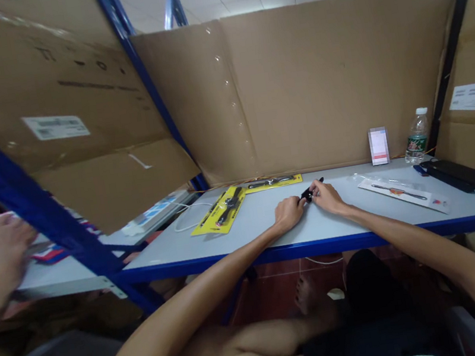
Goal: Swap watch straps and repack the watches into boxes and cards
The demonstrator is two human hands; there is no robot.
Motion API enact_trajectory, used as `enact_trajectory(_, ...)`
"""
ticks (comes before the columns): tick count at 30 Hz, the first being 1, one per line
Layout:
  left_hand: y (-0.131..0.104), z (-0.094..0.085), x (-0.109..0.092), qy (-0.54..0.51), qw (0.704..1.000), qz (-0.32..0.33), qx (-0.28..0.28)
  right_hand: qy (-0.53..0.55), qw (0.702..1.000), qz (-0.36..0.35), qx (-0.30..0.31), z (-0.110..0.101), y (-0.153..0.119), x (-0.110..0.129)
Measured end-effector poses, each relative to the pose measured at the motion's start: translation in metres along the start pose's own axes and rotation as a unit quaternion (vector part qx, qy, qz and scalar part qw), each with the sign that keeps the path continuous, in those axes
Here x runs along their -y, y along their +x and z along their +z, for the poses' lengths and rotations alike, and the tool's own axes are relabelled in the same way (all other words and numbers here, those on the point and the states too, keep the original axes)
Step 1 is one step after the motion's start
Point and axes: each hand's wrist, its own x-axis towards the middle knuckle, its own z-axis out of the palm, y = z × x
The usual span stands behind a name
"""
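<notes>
Over the middle of the grey-white table, my left hand (289, 213) and my right hand (327, 197) meet with bent fingers. Between them is a small black object (307, 195), pinched from both sides; its kind is too small to make out. A thin dark tip sticks up past the fingers of my right hand. Left of my hands lies a yellow card (209, 225) with black tool-like items on it. Behind them rests a second yellow card (294, 179) with a dark long item. To the right lies a white card (435, 204) bearing a slim dark tool, beside clear plastic packaging.
A phone (379, 146) with a blurred screen leans against the cardboard back wall (322, 86). Right of it stand a water bottle (417, 137) and a black case (460, 174) with a white cable. At far left, another person's hand (4, 245) works beyond the blue post (38, 173).
</notes>
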Motion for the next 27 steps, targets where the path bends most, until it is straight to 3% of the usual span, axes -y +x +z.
enact_trajectory(5,-0.002,-0.001,-0.001,0.013,1.000,-0.001,-0.003,-0.002,1.000,0.020,0.013,-0.002,-0.001,0.004)
enact_trajectory(14,0.003,0.000,0.002,0.004,1.000,0.001,0.009,-0.030,0.997,-0.069,0.005,-0.002,-0.001,-0.003)
enact_trajectory(23,0.004,0.000,0.004,-0.024,1.000,-0.002,0.007,-0.057,0.998,-0.017,0.023,-0.007,-0.002,0.001)
enact_trajectory(27,0.006,0.002,0.010,-0.048,0.999,-0.003,0.005,-0.048,0.999,0.015,-0.008,-0.016,0.001,0.000)
